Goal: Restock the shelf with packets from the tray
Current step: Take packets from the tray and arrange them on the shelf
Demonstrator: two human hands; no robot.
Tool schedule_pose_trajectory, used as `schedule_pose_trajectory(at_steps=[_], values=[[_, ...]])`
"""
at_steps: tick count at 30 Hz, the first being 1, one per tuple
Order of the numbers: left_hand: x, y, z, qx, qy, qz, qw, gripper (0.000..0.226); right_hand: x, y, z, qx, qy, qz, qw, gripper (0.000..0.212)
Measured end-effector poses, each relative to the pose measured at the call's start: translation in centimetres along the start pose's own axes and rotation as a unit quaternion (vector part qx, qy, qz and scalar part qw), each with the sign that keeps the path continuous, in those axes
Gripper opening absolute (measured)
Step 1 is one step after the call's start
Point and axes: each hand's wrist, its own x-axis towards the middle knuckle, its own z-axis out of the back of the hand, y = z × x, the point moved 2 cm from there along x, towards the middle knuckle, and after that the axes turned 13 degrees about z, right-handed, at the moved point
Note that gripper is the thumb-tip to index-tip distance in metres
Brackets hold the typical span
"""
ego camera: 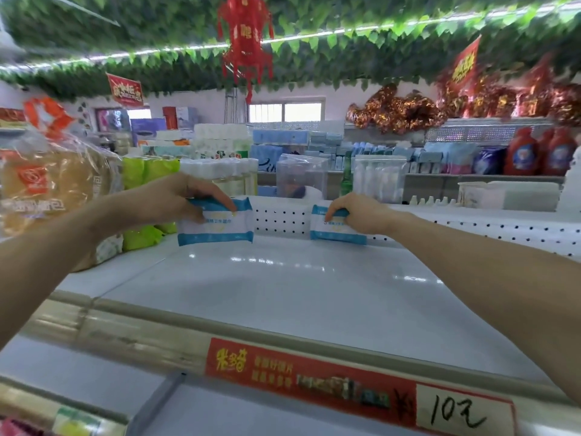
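Packets (215, 225) held at shelf (283, 287); green packs (141, 237) left.

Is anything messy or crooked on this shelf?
Nothing really stands out. The left hand holds the left packet and the right hand holds the right packet, both upright near the back of the white shelf. No spill or tear shows.

The shelf (283, 294) lies wide open through middle and right! At its left end bread bags (56, 184) and green packs (141, 237) crowd in; left packet (215, 228) and right packet (336, 229) block its back.
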Motion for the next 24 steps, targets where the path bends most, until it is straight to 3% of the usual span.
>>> schedule_pose_trajectory(at_steps=[14, 24], values=[[-1.7, -0.5, -0.5, 0.029, -0.01, -0.009, 1.0, 0.06, 0.7, -0.6, -1.1, -0.131, -0.006, 0.09, 0.987, 0.051], [-2.1, -0.9, -0.6, 0.023, -0.013, -0.001, 1.0, 0.057, 0.2, -0.9, 0.1, -0.108, -0.009, 0.1, 0.989, 0.052]])
